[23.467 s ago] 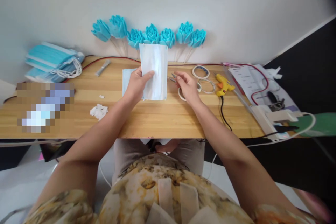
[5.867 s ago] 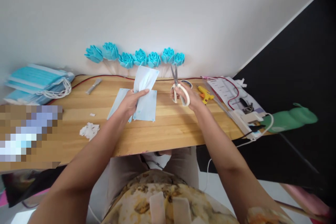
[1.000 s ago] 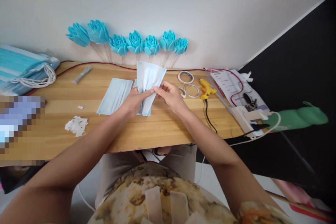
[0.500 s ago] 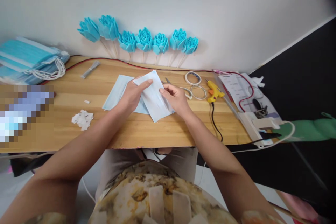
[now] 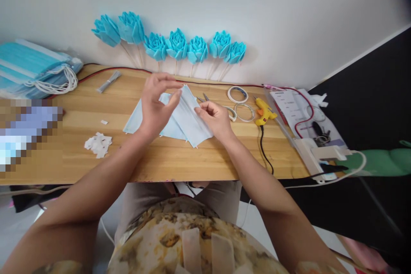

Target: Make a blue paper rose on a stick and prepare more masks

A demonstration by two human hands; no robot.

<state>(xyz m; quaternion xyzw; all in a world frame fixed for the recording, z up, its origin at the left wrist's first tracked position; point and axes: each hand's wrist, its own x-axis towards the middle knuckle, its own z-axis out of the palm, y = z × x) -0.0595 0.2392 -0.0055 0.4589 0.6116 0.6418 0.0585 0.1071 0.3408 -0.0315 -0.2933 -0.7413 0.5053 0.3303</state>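
Observation:
A pale blue pleated face mask [image 5: 192,113] hangs tilted over the table, pinched at its right side between the thumb and fingers of my right hand [image 5: 213,117]. No ear loops show on it. My left hand [image 5: 159,100] is raised at its upper left corner, fingers curved and apart from the thumb, with nothing seen between them. Whether a fingertip touches that corner I cannot tell. Beneath, another pale blue mask [image 5: 133,122] lies flat on the wooden table, partly covered by my left hand and the held mask. Scissors [image 5: 204,97] lie just behind my right hand, mostly hidden.
Blue flowers on sticks [image 5: 177,47] lean on the wall. Stacked masks [image 5: 32,66] lie left, white scraps [image 5: 98,144] nearer. Tape rolls [image 5: 237,94], a yellow glue gun [image 5: 265,111] with a black cord and a power strip [image 5: 310,158] are right.
My left hand has let go of the mask and risen up and left, its fingers opening. The right hand keeps its pinch. The view has shifted slightly.

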